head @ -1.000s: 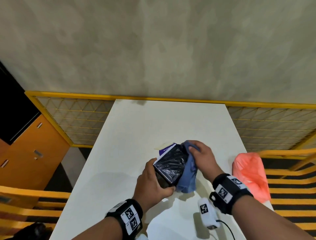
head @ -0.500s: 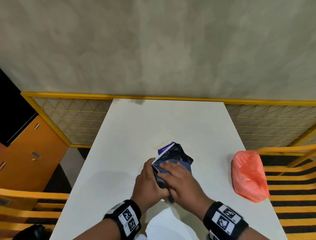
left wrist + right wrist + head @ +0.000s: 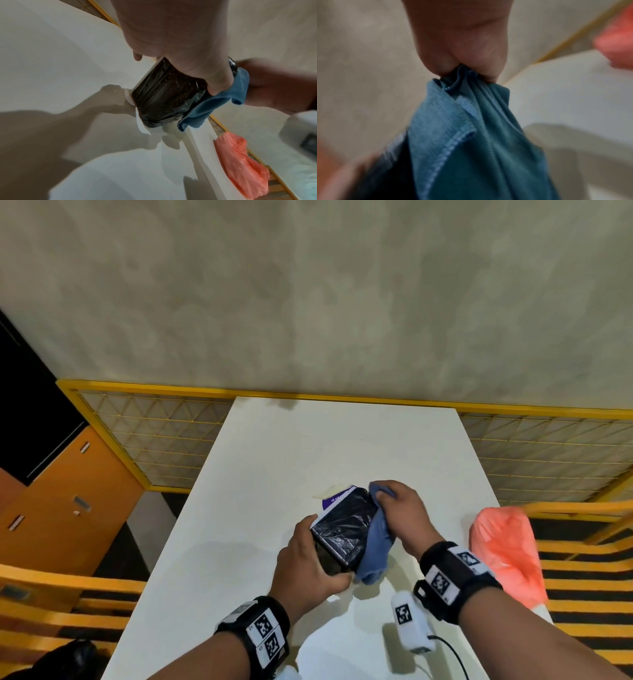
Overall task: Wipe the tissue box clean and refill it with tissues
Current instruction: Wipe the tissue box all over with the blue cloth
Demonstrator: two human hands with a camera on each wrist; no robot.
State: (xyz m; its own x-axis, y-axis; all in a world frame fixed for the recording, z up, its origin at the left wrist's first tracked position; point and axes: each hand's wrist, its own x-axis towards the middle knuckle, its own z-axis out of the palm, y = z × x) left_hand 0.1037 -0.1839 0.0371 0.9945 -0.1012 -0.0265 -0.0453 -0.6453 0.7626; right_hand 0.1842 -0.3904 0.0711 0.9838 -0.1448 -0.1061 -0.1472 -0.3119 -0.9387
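Observation:
The tissue box (image 3: 344, 523) (image 3: 164, 94), wrapped in crinkled black plastic with a white and purple end showing, sits tilted on the white table (image 3: 274, 460). My left hand (image 3: 310, 566) (image 3: 180, 44) grips its near end, thumb on one side and fingers on the other. My right hand (image 3: 399, 513) holds a bunched blue cloth (image 3: 376, 539) (image 3: 221, 100) (image 3: 471, 135) against the box's right side; in the right wrist view the fingers (image 3: 462, 59) pinch the cloth's gathered top. A white tissue (image 3: 149, 129) lies under the box.
An orange-pink plastic bag (image 3: 507, 546) (image 3: 243, 166) lies at the table's right edge. A small white device with a black marker and cable (image 3: 411, 625) rests near my right wrist. Yellow mesh railing (image 3: 157, 446) and yellow chairs (image 3: 61, 587) surround the table.
My right hand has swung the blue cloth from the top of the box back to its right side. The left hand has kept its grip on the box.

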